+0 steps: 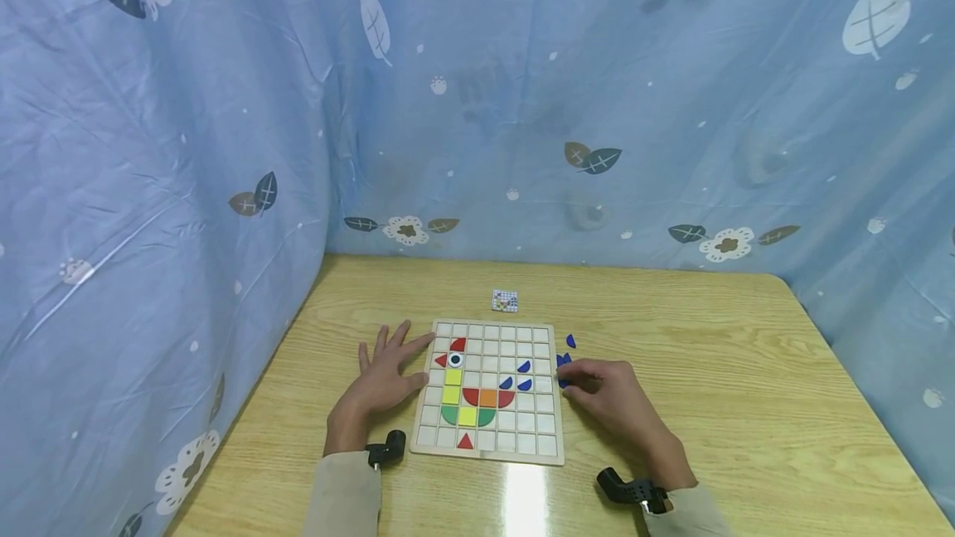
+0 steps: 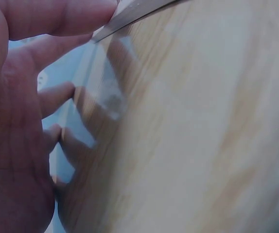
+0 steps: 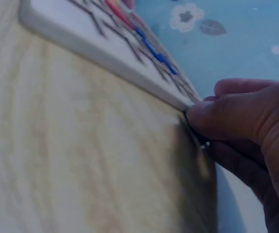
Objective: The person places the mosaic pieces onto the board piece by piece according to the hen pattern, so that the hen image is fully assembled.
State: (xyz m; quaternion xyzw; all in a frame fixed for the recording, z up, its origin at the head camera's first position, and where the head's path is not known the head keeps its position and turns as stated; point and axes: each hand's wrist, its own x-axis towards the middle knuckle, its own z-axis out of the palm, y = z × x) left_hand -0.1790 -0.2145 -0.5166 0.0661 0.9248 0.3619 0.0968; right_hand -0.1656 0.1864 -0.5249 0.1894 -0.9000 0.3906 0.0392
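Note:
A wooden grid board (image 1: 496, 458) lies on the table with a bird-like pattern of coloured pieces in its squares. Yellow squares (image 1: 451, 394), red and green quarter-round pieces, an orange square (image 1: 488, 398), an eye piece (image 1: 455, 360) and three blue half-round pieces (image 1: 525, 366) show on it. My left hand (image 1: 380, 384) has its fingers spread, the thumb and index fingertip at the board's left edge. Beside the right edge, my right hand (image 1: 615, 396) pinches a thin dark piece (image 3: 193, 130) between thumb and fingers, near several loose blue pieces (image 1: 564, 360).
A small printed card (image 1: 504, 301) lies behind the board. Another blue piece (image 1: 570, 341) sits apart, to the board's right. Blue patterned curtain (image 1: 477, 106) surrounds the table (image 1: 709, 371) at the back and sides.

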